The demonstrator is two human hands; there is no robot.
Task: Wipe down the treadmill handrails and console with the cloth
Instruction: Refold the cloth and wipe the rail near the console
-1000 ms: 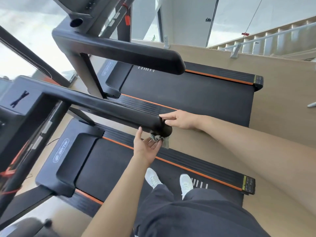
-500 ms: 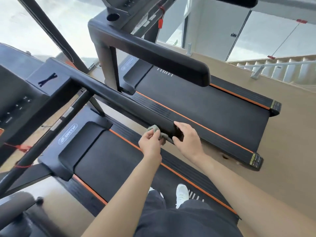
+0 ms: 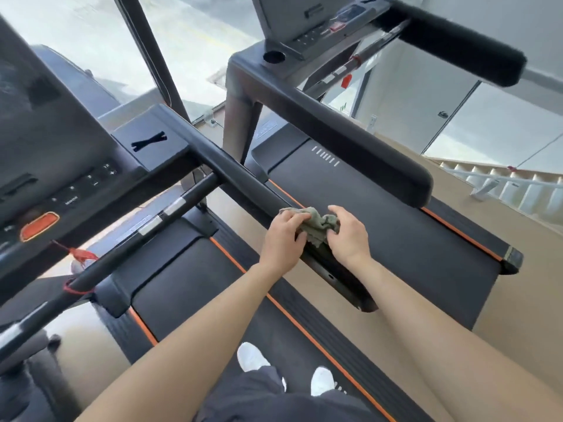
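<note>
Two hands: both on the grey-green cloth (image 3: 316, 224), centre of frame, forearms bare.
L hand (image 3: 281, 239): fingers curled over the cloth's left part, thumb tucked under it; grasping the cloth.
R hand (image 3: 348, 236): fingers bent down onto the cloth's right end, bunching it; also grasping the cloth.
Cloth: crumpled, draped over the top of the near treadmill's black handrail (image 3: 243, 181), touching it, between the 2 hands.
Handrail: runs from the console corner at upper left diag. down to lower right; its free end pokes out past the R wrist.
Console (image 3: 61, 153): left edge of frame, dark, w/ small white button marks and an orange-red stop button (image 3: 39, 226); no hand on it.
Safety cord (image 3: 80, 255): red, hangs below the stop button, looped on the dark crossbar (image 3: 137, 236) w/ silver bands.
Belt (image 3: 189, 269): black w/ orange side stripes, below the arms.
Feet: white shoes (image 3: 251, 356) on the belt, bottom centre, dark trousers above them.
2nd treadmill (image 3: 396, 226): right of the near one, its padded handrail (image 3: 350, 144) well apart from the hands, round cup holder (image 3: 274, 56) at top centre.
Floor (image 3: 533, 300): tan, right side; white stair railing (image 3: 518, 184) at far right.
</note>
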